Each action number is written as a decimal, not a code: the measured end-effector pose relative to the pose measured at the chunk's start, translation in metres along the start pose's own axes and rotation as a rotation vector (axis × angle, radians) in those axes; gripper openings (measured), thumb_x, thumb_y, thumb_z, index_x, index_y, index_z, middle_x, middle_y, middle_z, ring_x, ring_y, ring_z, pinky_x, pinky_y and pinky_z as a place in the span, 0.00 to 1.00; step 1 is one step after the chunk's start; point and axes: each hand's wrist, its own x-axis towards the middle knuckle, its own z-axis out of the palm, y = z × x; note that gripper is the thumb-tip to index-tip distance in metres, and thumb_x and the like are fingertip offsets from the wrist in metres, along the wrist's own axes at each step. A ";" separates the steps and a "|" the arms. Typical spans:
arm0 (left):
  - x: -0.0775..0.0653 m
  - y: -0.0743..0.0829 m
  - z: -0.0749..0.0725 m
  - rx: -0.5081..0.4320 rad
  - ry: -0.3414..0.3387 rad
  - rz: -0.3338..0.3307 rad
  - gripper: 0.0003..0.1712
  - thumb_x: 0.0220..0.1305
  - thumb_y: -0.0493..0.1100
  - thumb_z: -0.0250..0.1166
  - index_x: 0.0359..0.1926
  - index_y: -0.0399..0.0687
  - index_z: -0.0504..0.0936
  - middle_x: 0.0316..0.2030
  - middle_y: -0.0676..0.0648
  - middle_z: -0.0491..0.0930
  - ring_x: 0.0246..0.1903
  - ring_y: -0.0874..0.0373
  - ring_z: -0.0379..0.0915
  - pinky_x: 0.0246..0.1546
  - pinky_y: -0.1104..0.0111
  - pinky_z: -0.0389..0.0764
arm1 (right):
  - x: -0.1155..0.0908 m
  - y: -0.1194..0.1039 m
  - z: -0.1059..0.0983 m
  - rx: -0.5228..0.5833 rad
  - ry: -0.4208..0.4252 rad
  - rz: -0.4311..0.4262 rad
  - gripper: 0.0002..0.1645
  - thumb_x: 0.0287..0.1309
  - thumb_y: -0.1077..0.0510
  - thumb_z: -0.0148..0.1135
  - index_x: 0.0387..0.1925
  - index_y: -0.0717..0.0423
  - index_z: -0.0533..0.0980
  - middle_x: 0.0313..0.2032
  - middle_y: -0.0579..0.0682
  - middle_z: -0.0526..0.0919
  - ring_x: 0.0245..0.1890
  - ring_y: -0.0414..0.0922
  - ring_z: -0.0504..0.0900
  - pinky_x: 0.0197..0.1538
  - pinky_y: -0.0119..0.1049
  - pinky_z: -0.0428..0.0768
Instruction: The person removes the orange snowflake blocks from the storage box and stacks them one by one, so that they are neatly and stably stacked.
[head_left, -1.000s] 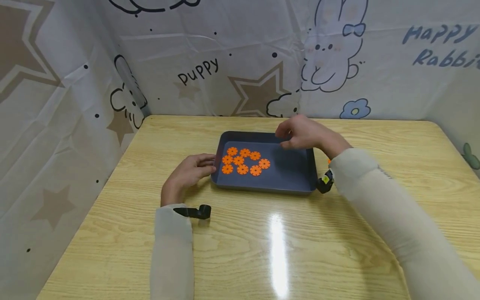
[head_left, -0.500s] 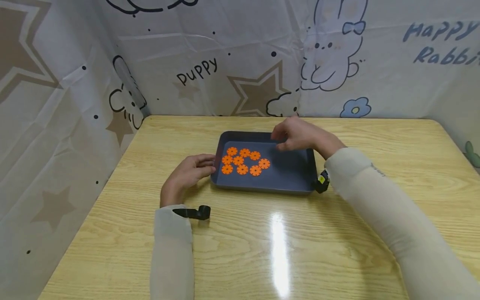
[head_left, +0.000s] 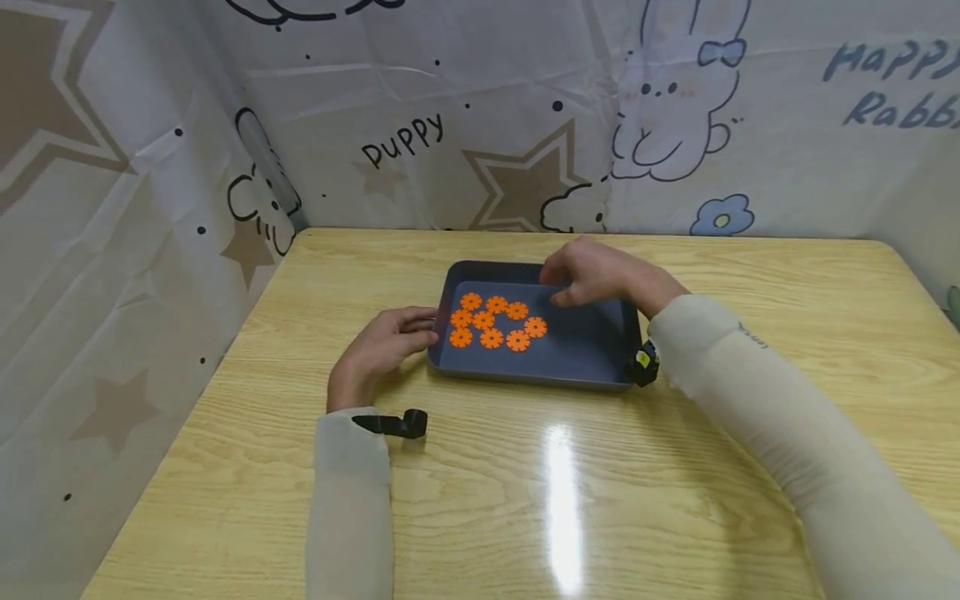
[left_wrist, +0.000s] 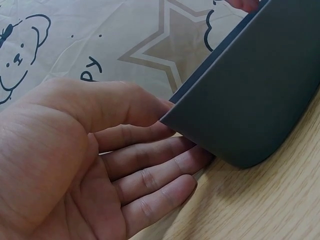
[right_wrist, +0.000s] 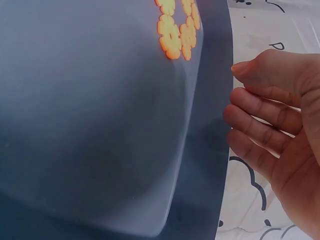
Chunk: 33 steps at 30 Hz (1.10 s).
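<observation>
A dark grey rectangular tray (head_left: 540, 379) lies on the table. Flat orange notched discs (head_left: 483, 319), several of them, are spread over its left half, and some also show in the right wrist view. My left hand (head_left: 382, 343) is at the tray's left side. In the left wrist view its thumb touches the rim corner and the fairly straight fingers reach along the outside wall; some fingertips are hidden behind it. Over the tray's far right part is my right hand (head_left: 592, 271), fingers loosely bent. In the right wrist view nothing shows between its thumb and fingers.
The tray stands on a light wood table (head_left: 465, 500) with a glossy light reflection in front. A printed cloth (head_left: 390, 92) with stars and cartoon animals hangs behind and at the left. Black wrist cameras sit at both cuffs.
My right hand has shifted slightly left and down over the tray. An orange bit by the right cuff is now out of sight. The left hand and discs stay put.
</observation>
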 end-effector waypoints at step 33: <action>0.004 -0.002 0.000 -0.030 0.013 -0.002 0.27 0.72 0.38 0.61 0.70 0.42 0.71 0.61 0.42 0.76 0.60 0.51 0.73 0.60 0.59 0.73 | 0.031 -0.004 0.016 0.022 -0.235 -0.122 0.20 0.48 0.58 0.79 0.44 0.58 0.85 0.40 0.50 0.86 0.41 0.47 0.84 0.47 0.43 0.82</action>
